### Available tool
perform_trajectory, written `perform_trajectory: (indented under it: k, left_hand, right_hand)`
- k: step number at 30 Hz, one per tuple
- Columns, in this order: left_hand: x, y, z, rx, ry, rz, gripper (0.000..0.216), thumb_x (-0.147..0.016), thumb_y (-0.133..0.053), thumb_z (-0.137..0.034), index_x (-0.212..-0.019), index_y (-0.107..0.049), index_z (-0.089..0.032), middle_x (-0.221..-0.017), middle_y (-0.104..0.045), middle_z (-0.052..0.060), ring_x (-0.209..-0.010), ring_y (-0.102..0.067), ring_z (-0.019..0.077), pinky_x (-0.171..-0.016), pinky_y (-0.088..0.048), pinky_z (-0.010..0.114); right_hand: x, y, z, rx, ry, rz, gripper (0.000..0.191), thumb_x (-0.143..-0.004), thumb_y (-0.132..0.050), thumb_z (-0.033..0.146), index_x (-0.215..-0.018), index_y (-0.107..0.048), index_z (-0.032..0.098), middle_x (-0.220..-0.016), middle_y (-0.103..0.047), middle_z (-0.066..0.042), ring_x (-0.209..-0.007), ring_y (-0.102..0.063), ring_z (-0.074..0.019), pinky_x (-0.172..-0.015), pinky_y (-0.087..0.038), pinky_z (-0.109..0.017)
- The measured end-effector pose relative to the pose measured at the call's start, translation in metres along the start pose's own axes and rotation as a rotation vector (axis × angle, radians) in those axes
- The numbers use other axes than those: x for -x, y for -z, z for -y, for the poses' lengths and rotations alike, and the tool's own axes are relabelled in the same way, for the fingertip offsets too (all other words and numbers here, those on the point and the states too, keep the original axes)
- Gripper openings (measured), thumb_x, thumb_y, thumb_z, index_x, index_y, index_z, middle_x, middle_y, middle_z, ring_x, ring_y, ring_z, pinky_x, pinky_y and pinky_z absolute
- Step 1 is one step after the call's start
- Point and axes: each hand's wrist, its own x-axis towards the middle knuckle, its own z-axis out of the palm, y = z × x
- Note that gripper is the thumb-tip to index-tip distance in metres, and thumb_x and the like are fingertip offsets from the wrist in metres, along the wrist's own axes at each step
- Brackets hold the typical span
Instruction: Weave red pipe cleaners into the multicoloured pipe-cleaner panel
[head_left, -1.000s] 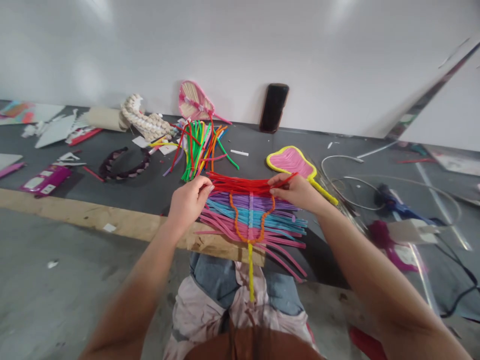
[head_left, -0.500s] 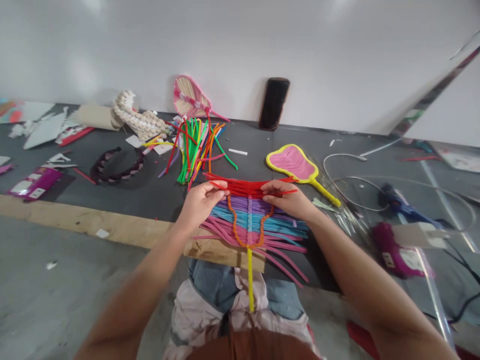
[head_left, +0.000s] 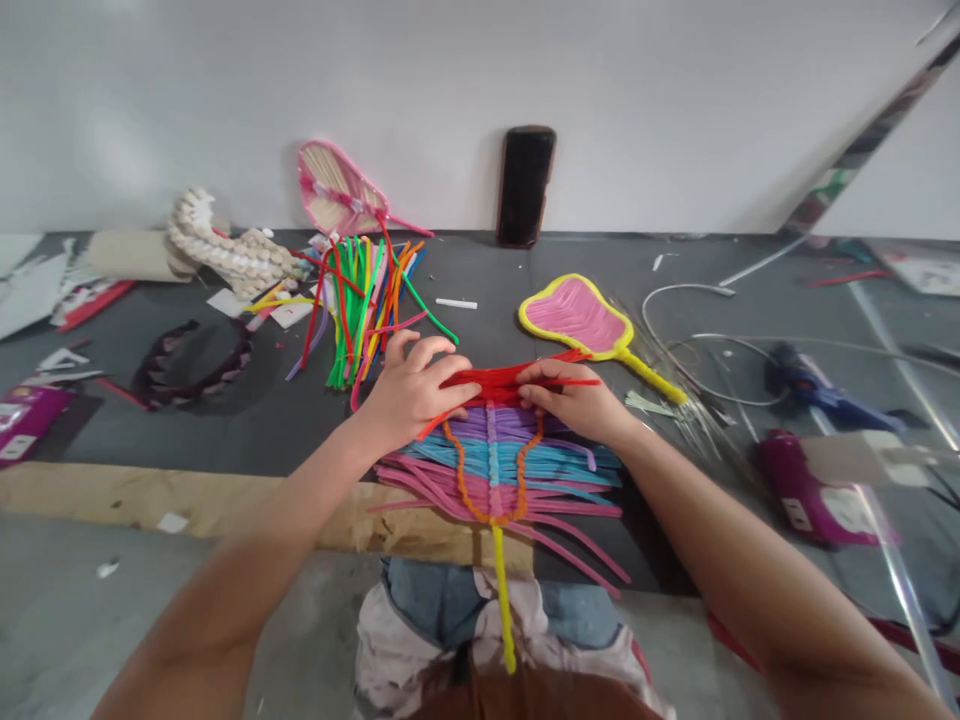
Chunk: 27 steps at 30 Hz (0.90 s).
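Note:
A woven pipe-cleaner piece (head_left: 499,460) lies at the near edge of the dark mat, with red, purple, blue and pink rows, an orange loop and a yellow stem hanging toward my lap. My left hand (head_left: 412,390) rests on its top left, fingers pressed over the red pipe cleaners (head_left: 499,380). My right hand (head_left: 574,400) pinches the same red strands from the right. Both hands meet near the middle of the red row.
A bundle of loose coloured pipe cleaners (head_left: 360,300) lies behind my left hand. A pink and yellow fan shape (head_left: 577,315) sits to the right, a black phone (head_left: 525,185) leans on the wall, and glue guns (head_left: 806,490) with wires lie far right. A braided headband (head_left: 187,365) lies left.
Both hands have moved closer together over the red row. My left hand has slid right and flattened its fingers on the strands. The view has tilted slightly down.

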Motion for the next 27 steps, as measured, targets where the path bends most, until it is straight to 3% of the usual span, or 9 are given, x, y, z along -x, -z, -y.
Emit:
perform_trajectory:
  k: [4,10,13,18,23,27]
  left_hand:
    - [-0.004,-0.012,0.006,0.091,0.008,-0.042,0.017,-0.095,-0.058,-0.03,-0.102,-0.073,-0.033,-0.11,-0.072,-0.002,-0.115,-0.047,0.0265,-0.094,-0.027,0.047]
    - [-0.002,-0.02,0.002,0.267,0.101,0.0,0.02,-0.098,-0.054,-0.029,-0.103,-0.072,-0.033,-0.105,-0.075,-0.002,-0.115,-0.05,0.0239,-0.098,-0.022,0.049]
    - [-0.001,-0.022,0.002,0.316,0.14,-0.011,0.021,-0.099,-0.052,-0.031,-0.101,-0.073,-0.034,-0.103,-0.076,-0.003,-0.111,-0.052,0.0225,-0.1,-0.021,0.05]
    - [0.0,-0.027,0.004,0.371,0.164,-0.016,0.021,-0.098,-0.052,-0.037,-0.101,-0.073,-0.034,-0.102,-0.075,-0.003,-0.111,-0.052,0.0211,-0.101,-0.022,0.049]
    - [0.001,-0.03,0.004,0.341,0.16,-0.026,0.018,-0.099,-0.052,-0.034,-0.101,-0.07,-0.035,-0.098,-0.075,-0.005,-0.109,-0.053,0.02,-0.102,-0.02,0.05]
    - [0.003,-0.03,0.004,0.358,0.155,0.0,0.017,-0.098,-0.053,-0.033,-0.101,-0.069,-0.034,-0.099,-0.074,-0.005,-0.111,-0.053,0.0195,-0.105,-0.017,0.05]
  right_hand:
    - [0.002,0.002,0.001,0.139,0.063,-0.006,0.02,-0.078,-0.065,0.033,-0.094,-0.067,0.019,-0.077,-0.07,-0.001,-0.068,-0.064,-0.0135,-0.066,-0.053,-0.027]
    - [0.009,0.007,0.001,0.286,0.182,0.074,0.026,-0.081,-0.061,0.02,-0.106,-0.067,0.02,-0.102,-0.073,-0.004,-0.091,-0.068,-0.0158,-0.081,-0.054,-0.029]
    - [0.01,0.004,-0.001,0.317,0.197,0.011,0.021,-0.084,-0.059,0.022,-0.103,-0.067,0.021,-0.1,-0.073,-0.003,-0.088,-0.068,-0.0153,-0.08,-0.054,-0.028]
    - [0.007,-0.003,-0.002,0.225,0.069,-0.091,0.022,-0.085,-0.062,0.033,-0.102,-0.065,0.02,-0.083,-0.073,-0.001,-0.06,-0.064,-0.0126,-0.06,-0.053,-0.026]
    - [0.009,-0.005,0.001,0.322,0.158,-0.054,0.02,-0.084,-0.063,0.026,-0.103,-0.067,0.02,-0.099,-0.074,-0.003,-0.089,-0.069,-0.0161,-0.081,-0.055,-0.028]
    - [0.01,-0.006,0.004,0.352,0.138,-0.067,0.02,-0.085,-0.062,0.026,-0.103,-0.066,0.021,-0.099,-0.075,-0.003,-0.089,-0.07,-0.0164,-0.082,-0.054,-0.029]
